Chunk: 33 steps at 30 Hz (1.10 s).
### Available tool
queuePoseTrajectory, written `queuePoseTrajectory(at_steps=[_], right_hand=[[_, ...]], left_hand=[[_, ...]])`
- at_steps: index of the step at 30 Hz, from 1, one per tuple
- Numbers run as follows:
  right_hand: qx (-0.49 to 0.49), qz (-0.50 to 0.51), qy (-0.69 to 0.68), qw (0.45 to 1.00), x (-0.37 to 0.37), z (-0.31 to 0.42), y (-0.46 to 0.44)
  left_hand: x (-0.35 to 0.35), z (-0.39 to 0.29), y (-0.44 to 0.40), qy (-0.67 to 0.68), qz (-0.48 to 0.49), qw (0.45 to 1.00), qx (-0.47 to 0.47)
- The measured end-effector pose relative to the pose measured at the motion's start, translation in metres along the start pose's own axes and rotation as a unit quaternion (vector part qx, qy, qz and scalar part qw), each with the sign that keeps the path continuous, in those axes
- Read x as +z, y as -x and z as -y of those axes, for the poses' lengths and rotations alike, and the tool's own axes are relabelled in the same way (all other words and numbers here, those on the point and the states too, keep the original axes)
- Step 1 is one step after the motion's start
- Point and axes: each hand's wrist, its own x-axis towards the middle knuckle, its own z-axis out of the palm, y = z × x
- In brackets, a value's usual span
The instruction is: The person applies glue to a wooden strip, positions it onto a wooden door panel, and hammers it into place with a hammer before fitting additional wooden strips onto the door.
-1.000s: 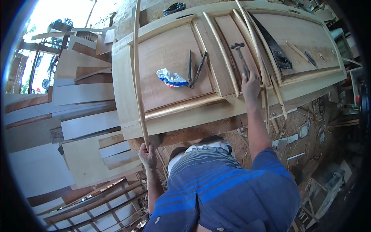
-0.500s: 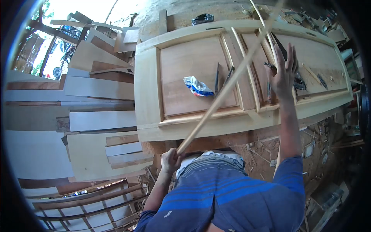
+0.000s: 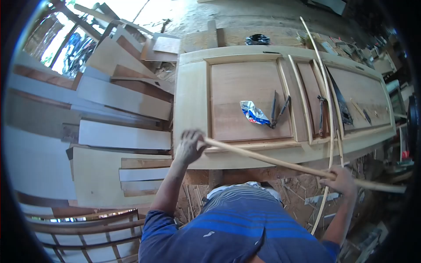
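Observation:
A long thin wooden strip [image 3: 267, 158] slants across the front edge of the panelled door [image 3: 191, 105]. My left hand [image 3: 190, 147] is closed at the strip's left end, by the door's lower left corner. Further along, my right hand [image 3: 342, 180] grips the same strip, whose right end runs on past it. The hammer [image 3: 321, 116] lies on the narrow middle panel. On the left panel rest a foil packet [image 3: 254, 114] and pincers [image 3: 276, 115]. Another long strip [image 3: 326, 96] crosses the door, near a handsaw [image 3: 344, 109].
White and brown boards [image 3: 125, 135] are stacked at the left. A black bag [image 3: 257, 40] sits beyond the door's far edge. A pencil-like stick [image 3: 357, 108] lies on the right panel. Wood scraps [image 3: 322, 198] litter the ground at the lower right.
The strip has swung from upright to slanting across the door's front. My left hand has moved up to its end. My right hand has let go of the hammer and taken hold of the strip.

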Motion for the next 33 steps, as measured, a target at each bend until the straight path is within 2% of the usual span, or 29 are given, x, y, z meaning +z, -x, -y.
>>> queuePoseTrajectory(at_steps=[1, 2, 3, 5, 8, 10, 14, 17, 18, 21, 24, 27, 33], right_hand=[[0.065, 0.054, -0.108, 0.991, 0.014, 0.016, 0.008], [0.133, 0.1, -0.218, 0.962, 0.032, 0.03, 0.018], [0.126, 0.066, -0.265, 0.954, 0.065, 0.025, 0.026], [0.126, -0.031, -0.303, 0.944, 0.139, 0.015, 0.041], [0.154, -0.155, -0.236, 0.947, 0.213, 0.012, 0.045], [0.19, -0.191, -0.234, 0.934, 0.242, 0.013, 0.033], [0.219, -0.254, -0.265, 0.904, 0.243, 0.031, -0.006], [0.208, -0.241, -0.26, 0.911, 0.239, 0.018, -0.047], [0.139, -0.304, -0.253, 0.908, 0.249, 0.005, -0.066], [0.094, -0.331, -0.236, 0.909, 0.245, -0.02, -0.121], [0.161, -0.273, -0.254, 0.914, 0.218, -0.026, -0.159], [0.181, -0.236, -0.216, 0.93, 0.203, -0.037, -0.184], [0.144, -0.267, -0.237, 0.923, 0.213, -0.052, -0.195]], left_hand=[[0.013, 0.013, -0.009, -0.063, -0.053, 0.996, -0.041], [0.014, 0.011, -0.022, -0.034, -0.12, 0.989, -0.073], [0.018, 0.006, -0.036, -0.002, -0.184, 0.977, -0.103], [0.054, 0.011, -0.05, 0.066, -0.203, 0.972, -0.1], [0.106, -0.028, -0.055, 0.119, -0.125, 0.984, -0.039], [0.13, -0.059, -0.049, 0.105, -0.063, 0.992, -0.012], [0.176, -0.075, -0.033, 0.02, -0.052, 0.997, 0.05], [0.179, -0.076, -0.036, 0.041, -0.048, 0.998, 0.014], [0.178, -0.078, -0.038, 0.032, -0.062, 0.998, 0.009], [0.184, -0.078, -0.038, 0.019, -0.05, 0.998, -0.014], [0.188, -0.079, -0.041, 0.008, -0.06, 0.998, -0.024], [0.187, -0.083, -0.04, -0.002, -0.059, 0.998, -0.033], [0.191, -0.082, -0.044, -0.004, -0.047, 0.997, -0.053]])
